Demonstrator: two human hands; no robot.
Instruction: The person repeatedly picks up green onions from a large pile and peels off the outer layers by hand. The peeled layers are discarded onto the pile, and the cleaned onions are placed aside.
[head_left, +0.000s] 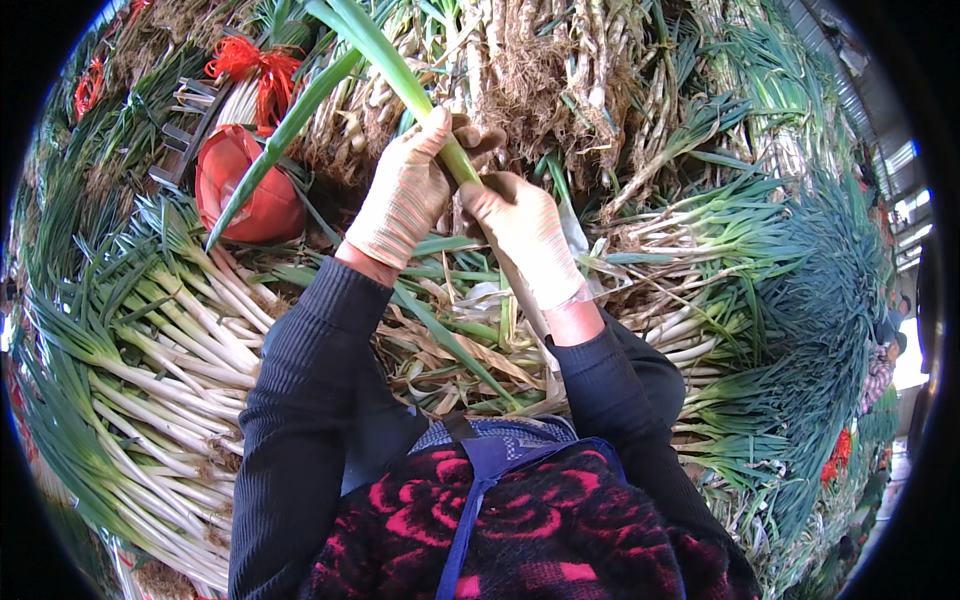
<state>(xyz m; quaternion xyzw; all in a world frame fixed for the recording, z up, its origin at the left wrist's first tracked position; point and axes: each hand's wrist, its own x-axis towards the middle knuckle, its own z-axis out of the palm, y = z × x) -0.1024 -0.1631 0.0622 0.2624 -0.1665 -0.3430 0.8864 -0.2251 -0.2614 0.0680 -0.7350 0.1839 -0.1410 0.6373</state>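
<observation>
My left hand (411, 184), in a light knitted glove with orange stripes, grips a large green onion (390, 64) by its pale green stem. Its leaves point up and to the left. My right hand (525, 225), gloved alike, pinches the same stem just below, with thumb and fingers closed at it. The lower end of the onion is mostly hidden by the right hand and forearm. Under both hands lie loose peeled leaves and dry brown skins (480, 352).
Cleaned white-stemmed onions (180, 375) are piled at left, more (697, 330) at right. Unpeeled onions with brown roots (555, 82) stand ahead. A red round object (247, 187) sits at upper left by a bundle tied with red string (259, 75). A person (881, 367) shows at far right.
</observation>
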